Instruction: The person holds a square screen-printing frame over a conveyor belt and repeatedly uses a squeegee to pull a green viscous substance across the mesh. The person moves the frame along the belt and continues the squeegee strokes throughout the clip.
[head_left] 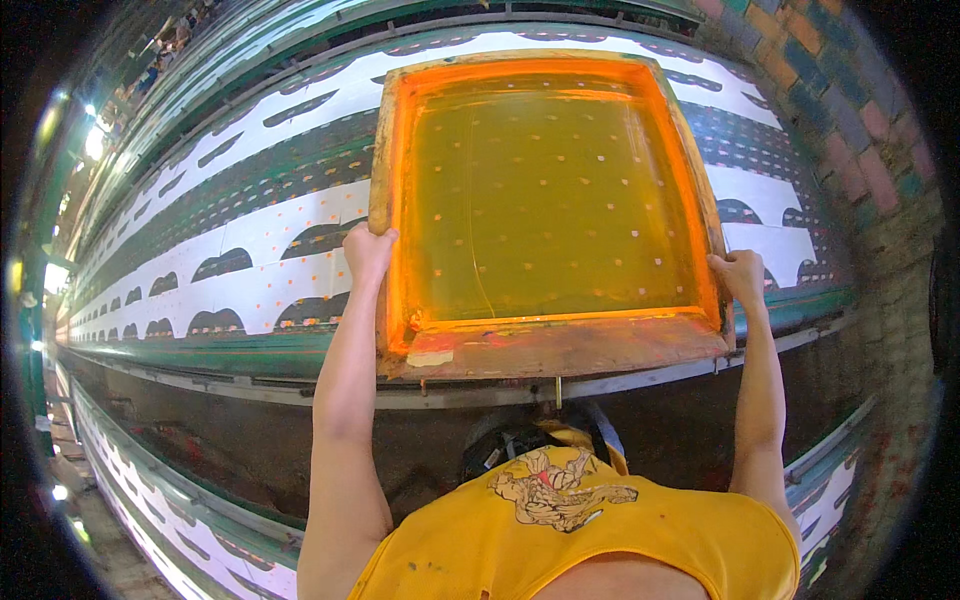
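Frame [560, 352], left hand [369, 252] and right hand [740, 274] on side edges [381, 170], aisle [260, 435] nearside

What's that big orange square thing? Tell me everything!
This framed screen has wooden-looking sides, smeared bright orange inside. A see-through yellowish-green sheet fills it, pale spots showing across. The broad near bar is stained, with a pale patch. The left hand and right hand grip its sides over a long bench; whether it touches, I can't tell.
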